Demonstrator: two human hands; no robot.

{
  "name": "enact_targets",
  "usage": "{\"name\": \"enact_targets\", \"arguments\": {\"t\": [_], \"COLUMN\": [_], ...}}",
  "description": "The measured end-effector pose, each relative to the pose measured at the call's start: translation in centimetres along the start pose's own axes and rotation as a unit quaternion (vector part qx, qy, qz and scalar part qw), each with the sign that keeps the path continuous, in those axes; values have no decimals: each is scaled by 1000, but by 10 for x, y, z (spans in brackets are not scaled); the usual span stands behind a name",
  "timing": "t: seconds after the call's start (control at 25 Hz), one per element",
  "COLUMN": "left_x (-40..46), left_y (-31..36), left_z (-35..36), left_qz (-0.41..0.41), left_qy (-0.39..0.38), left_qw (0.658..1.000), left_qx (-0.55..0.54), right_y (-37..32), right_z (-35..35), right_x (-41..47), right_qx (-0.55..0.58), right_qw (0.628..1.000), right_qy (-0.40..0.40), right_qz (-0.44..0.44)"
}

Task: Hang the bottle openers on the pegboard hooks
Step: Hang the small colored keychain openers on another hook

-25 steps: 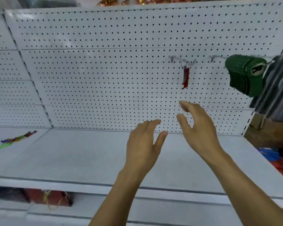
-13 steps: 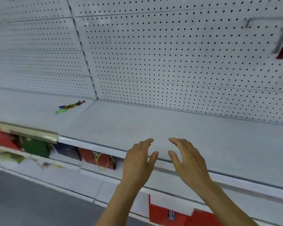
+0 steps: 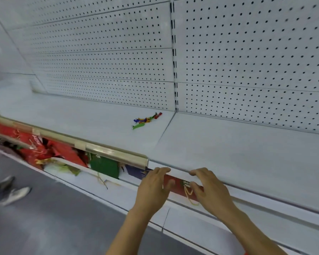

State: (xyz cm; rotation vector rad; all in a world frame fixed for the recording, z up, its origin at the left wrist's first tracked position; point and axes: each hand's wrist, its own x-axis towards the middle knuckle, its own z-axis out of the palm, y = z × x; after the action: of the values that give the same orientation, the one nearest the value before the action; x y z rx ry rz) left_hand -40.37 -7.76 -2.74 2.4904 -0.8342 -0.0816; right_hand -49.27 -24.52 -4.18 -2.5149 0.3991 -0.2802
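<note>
A small pile of coloured bottle openers [image 3: 146, 120], green, blue, orange and red, lies on the white shelf [image 3: 228, 150] close to the pegboard [image 3: 247, 61], near the joint between two panels. My left hand [image 3: 153, 188] and my right hand [image 3: 210, 192] hover side by side below the shelf's front edge, well short of the pile. Both hands hold nothing and their fingers are spread. No hooks show on the pegboard in this view.
Under the shelf, a lower level holds red, green and dark blue packets [image 3: 103, 166] behind a clear price rail [image 3: 116, 153]. Another person's shoes [image 3: 11, 192] stand on the grey floor at the left.
The view has swung left and down. The hook with the red opener has left the frame, the pile on the shelf is now central, and both empty hands have dropped toward the shelf's edge.
</note>
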Motion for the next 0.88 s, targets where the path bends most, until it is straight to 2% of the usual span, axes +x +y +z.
{"name": "enact_targets", "arguments": {"t": [0.4, 0.56, 0.72, 0.88], "left_x": [96, 160, 224, 263], "left_y": [-115, -151, -178, -200], "left_z": [-55, -61, -53, -44], "left_qz": [-93, -146, -193, -225], "left_qy": [-3, -18, 33, 23], "left_qw": [989, 983, 980, 974], "left_qx": [-117, -106, -20, -24], "right_y": [-59, -69, -74, -96], "right_z": [70, 93, 105, 121], "right_x": [159, 241, 312, 375], "right_qx": [4, 8, -9, -53], "right_qw": [996, 997, 999, 998], "right_qy": [-75, -73, -37, -13], "right_qz": [-41, -29, -15, -40]}}
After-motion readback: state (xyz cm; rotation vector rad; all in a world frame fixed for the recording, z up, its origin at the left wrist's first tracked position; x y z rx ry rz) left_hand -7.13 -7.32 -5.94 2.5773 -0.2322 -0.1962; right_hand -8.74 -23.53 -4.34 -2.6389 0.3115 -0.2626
